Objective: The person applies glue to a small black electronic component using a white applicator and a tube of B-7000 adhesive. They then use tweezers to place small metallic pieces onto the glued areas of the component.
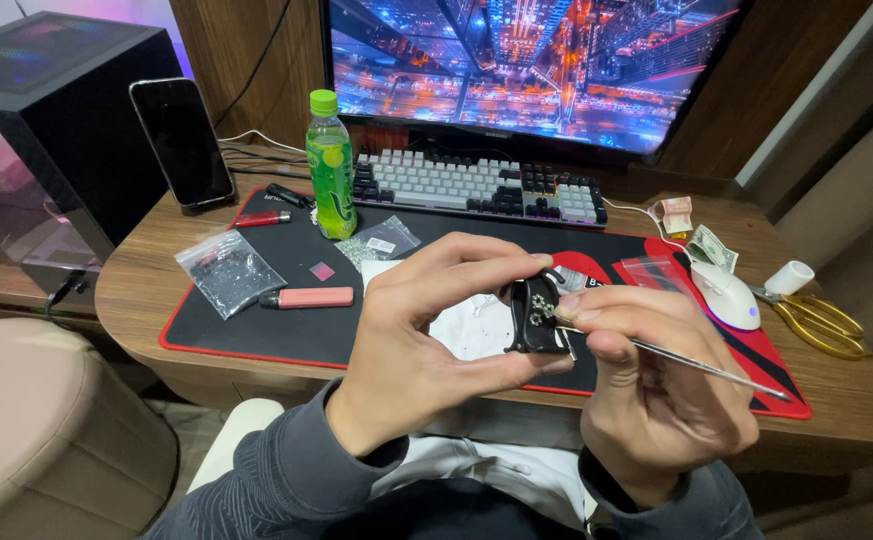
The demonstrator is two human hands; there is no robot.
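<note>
Centrally, small black piece (534, 318) with tiny gems pinched between left hand (426, 340) thumb and fingers, raised for close view. Right hand (656, 385) grips thin metal pick (696, 366), tip at gems. Beyond hands: white cloth (471, 325), bead bags (228, 268), green bottle (331, 165).

Wooden desk (136, 290), wood-panelled wall (246, 60), beige stool (46, 420).

Monitor (536, 60) top cut off
</note>
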